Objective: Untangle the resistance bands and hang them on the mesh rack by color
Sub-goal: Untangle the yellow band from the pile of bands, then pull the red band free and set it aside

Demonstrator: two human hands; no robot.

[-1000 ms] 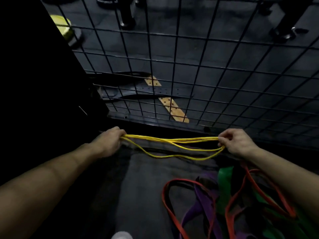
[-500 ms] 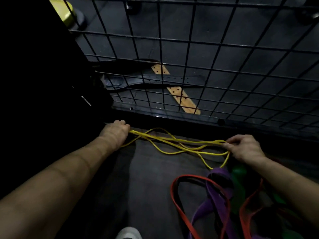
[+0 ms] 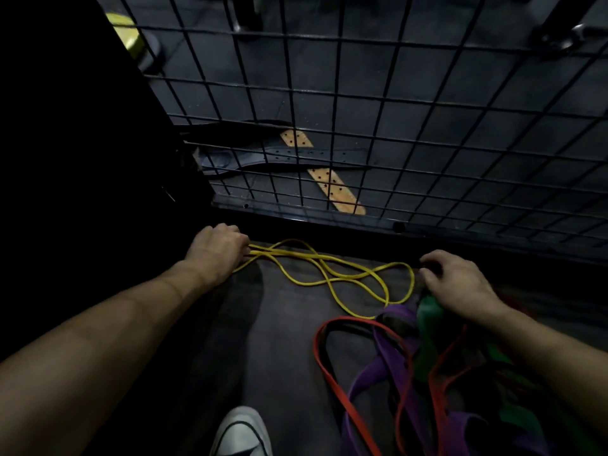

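Yellow thin rubber resistance band (image 3: 332, 274) lies slack in crossed loops on the dark floor (image 3: 204, 340), just short of the bottom rail of the black wire mesh rack (image 3: 362, 103). My left hand (image 3: 217, 251) grasps one end of it, fingers (image 3: 241, 246) curled round the strands. My right hand (image 3: 460, 281) hovers loosely curled over the green wide band (image 3: 427, 311); it grips nothing I can make out. The yellow band's far loop sits just beside that hand, apart from it. Red (image 3: 329, 366), purple (image 3: 385, 353) and green bands lie tangled toward the floor's near right. Judgement: retake the far loop, draw it taut, shake the crossings out before lifting to the rack. Watch the loop touching the purple band; it may snag.
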